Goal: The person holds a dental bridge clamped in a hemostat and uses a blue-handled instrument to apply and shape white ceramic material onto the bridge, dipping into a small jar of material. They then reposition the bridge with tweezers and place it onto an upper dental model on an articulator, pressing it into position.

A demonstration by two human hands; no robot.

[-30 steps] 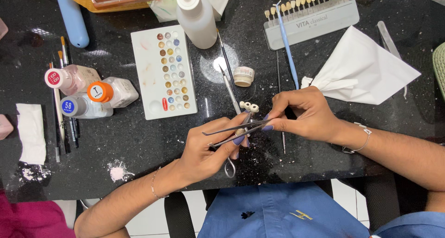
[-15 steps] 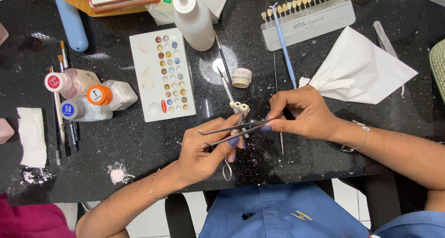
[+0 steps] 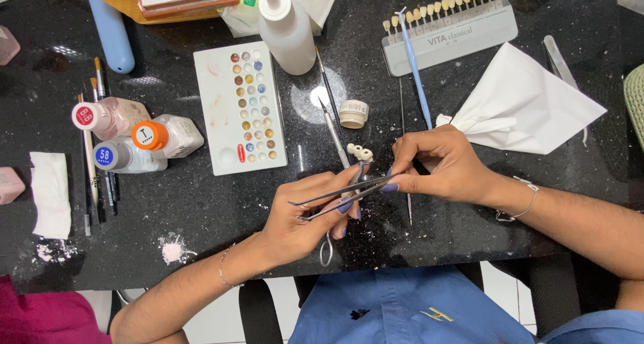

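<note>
Left hand [image 3: 298, 223] fingers pinched shut on tweezers [image 3: 339, 195], right hand [image 3: 443, 163] fingers steadying tips; keep them level, just below the dental bridge [image 3: 360, 152].

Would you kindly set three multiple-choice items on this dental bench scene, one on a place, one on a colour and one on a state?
1. Where does the white palette lie?
A. Right of the folded tissue
B. Between the bottles and the white squeeze bottle
C. On the blue apron

2. What colour is the cap of the middle small bottle?
A. Orange
B. Green
C. Black

3. How are the tweezers held?
A. Lying loose on the table
B. In the right hand alone
C. In the left hand, tips meeting the right hand

Answers: 1 B, the palette sits between them. 2 A, its cap shows orange. 3 C, both hands meet at the tips.
</note>
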